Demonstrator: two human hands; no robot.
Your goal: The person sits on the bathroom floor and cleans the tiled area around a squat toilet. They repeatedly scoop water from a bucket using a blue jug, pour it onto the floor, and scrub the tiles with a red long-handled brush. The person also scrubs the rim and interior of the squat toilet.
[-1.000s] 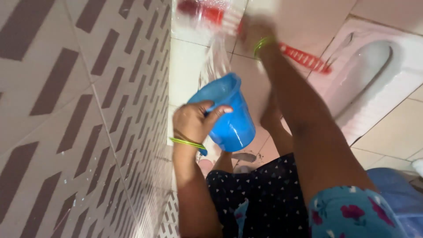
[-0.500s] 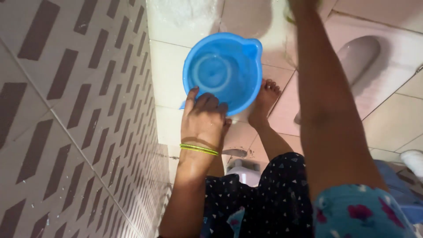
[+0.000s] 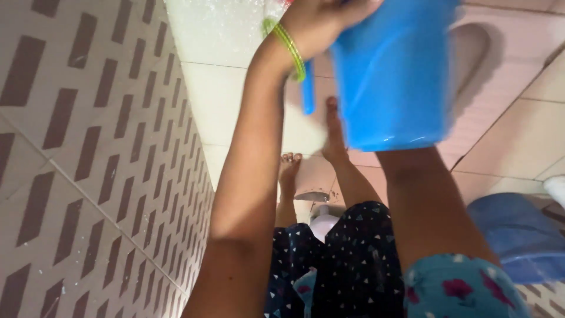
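The left hand [image 3: 321, 20] is raised near the top edge of the view, fingers wrapped round the upper part of a blue mug [image 3: 394, 76], which it holds up in front of the body. The mug is tipped, its smooth side and base edge facing the camera, and its blue handle [image 3: 308, 88] hangs down just beside the wrist, where green bangles [image 3: 288, 44] sit. The right arm [image 3: 426, 206] runs up behind the mug; the right hand is hidden by it, so its grip cannot be told.

Below the mug two bare feet [image 3: 332, 135] stand on wet pale floor tiles [image 3: 235, 94]. A white squat toilet pan [image 3: 477, 53] lies at the upper right, partly covered by the mug. A wall [image 3: 88, 147] of pale tiles with brown slanted bars fills the left side. A blue bucket [image 3: 518, 235] sits at the lower right. No packages or labels can be made out.
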